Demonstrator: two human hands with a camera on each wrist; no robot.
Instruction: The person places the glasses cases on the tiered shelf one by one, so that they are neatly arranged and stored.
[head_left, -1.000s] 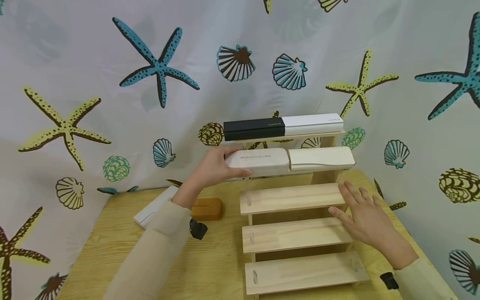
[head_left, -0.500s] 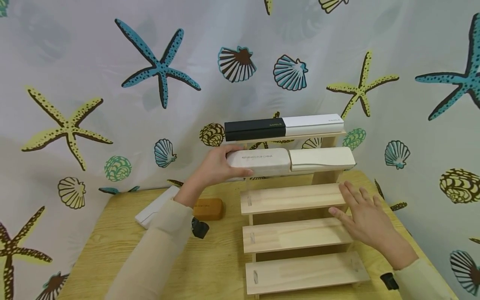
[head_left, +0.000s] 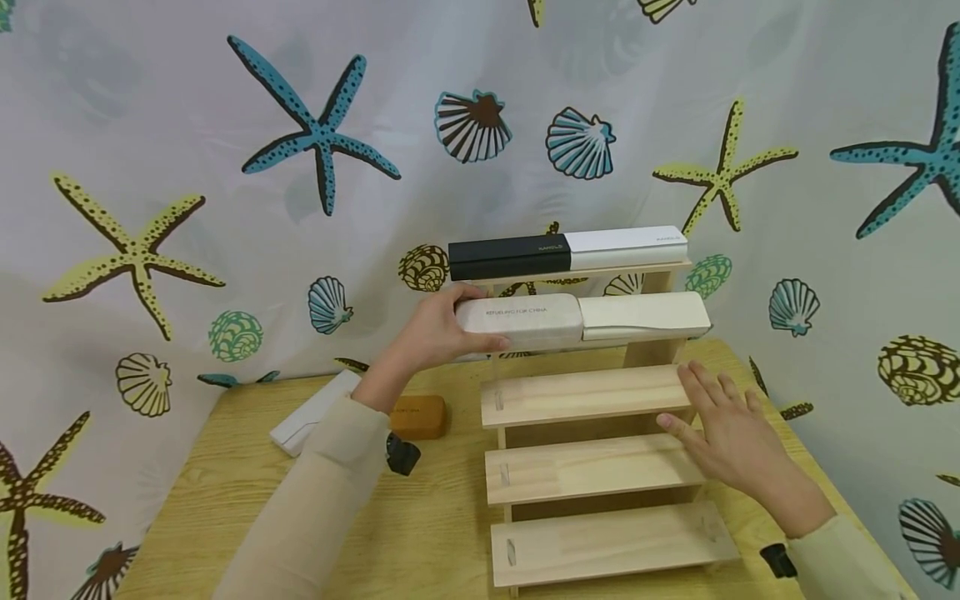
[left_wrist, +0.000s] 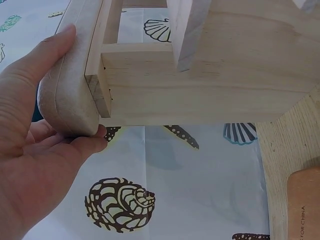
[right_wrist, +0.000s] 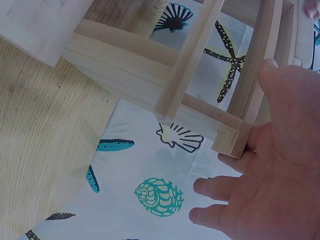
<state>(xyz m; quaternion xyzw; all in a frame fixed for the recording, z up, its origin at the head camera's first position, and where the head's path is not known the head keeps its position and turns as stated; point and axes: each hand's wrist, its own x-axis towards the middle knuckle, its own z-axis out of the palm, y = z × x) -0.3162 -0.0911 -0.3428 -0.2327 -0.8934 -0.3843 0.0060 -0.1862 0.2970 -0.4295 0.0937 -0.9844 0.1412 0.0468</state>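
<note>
A wooden tiered rack [head_left: 592, 468] stands on the table. My left hand [head_left: 437, 330] grips the left end of a pale, rounded glasses case [head_left: 525, 323] on the second tier from the top. In the left wrist view, the thumb lies on one side of the case [left_wrist: 75, 90] and fingers are on the other. A cream glasses case [head_left: 643, 315] sits right beside it. On the top tier, a black case [head_left: 510, 258] and a white case [head_left: 627, 248] lie end to end. My right hand [head_left: 738, 433] rests with extended fingers at the rack's right side, touching a shelf end.
To the left on the wooden table [head_left: 225, 500] lie a long white case [head_left: 315, 412] and a brown case [head_left: 418, 417], both partly behind my left arm. A curtain [head_left: 150, 100] printed with starfish and shells hangs behind the rack.
The pale glasses case has shifted very slightly right, against the cream one, with my left hand still gripping it. The right hand has not moved.
</note>
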